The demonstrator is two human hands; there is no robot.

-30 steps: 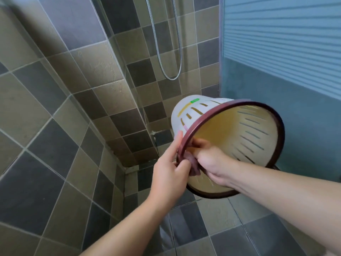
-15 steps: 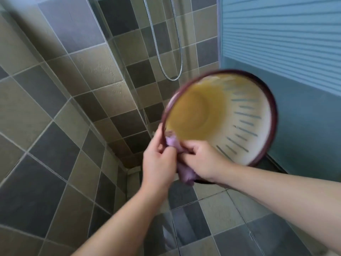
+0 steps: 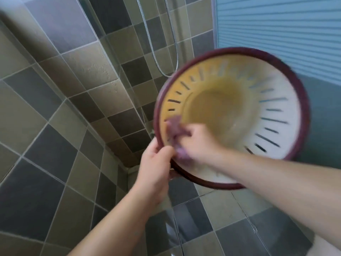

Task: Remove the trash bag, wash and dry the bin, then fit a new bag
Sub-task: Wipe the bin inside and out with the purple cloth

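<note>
Left hand: your left hand [image 3: 154, 161] is nearest the camera, its forearm coming up from the bottom edge; the fingers and thumb pinch the lower-left stretch of the bin's dark red rim.
Right hand: your right hand [image 3: 198, 143] reaches in from the right, over the lower rim and into the bin's mouth; its fingers are bunched around the purple cloth, though motion blur hides how each finger lies.
Cloth: the purple cloth [image 3: 176, 129] is pressed against the inner wall at the lower left, just inside the rim and touching your right hand; part of it hangs down by your left thumb.
Bin: the bin [image 3: 273, 115] is held up off the floor, tipped so its open mouth faces you; you see the yellowish bottom, the pale slotted wall and the dark red rim all round. No bag is in it.
Floor: the tiled floor [image 3: 212, 224] lies below your arms, grey and beige squares.
Walls: the tiled wall [image 3: 60, 85] fills the left; a shower hose [image 3: 162, 52] hangs in a loop beyond the bin.
Door: a blue-grey ribbed panel [image 3: 276, 24] stands to the right, behind the bin.
</note>
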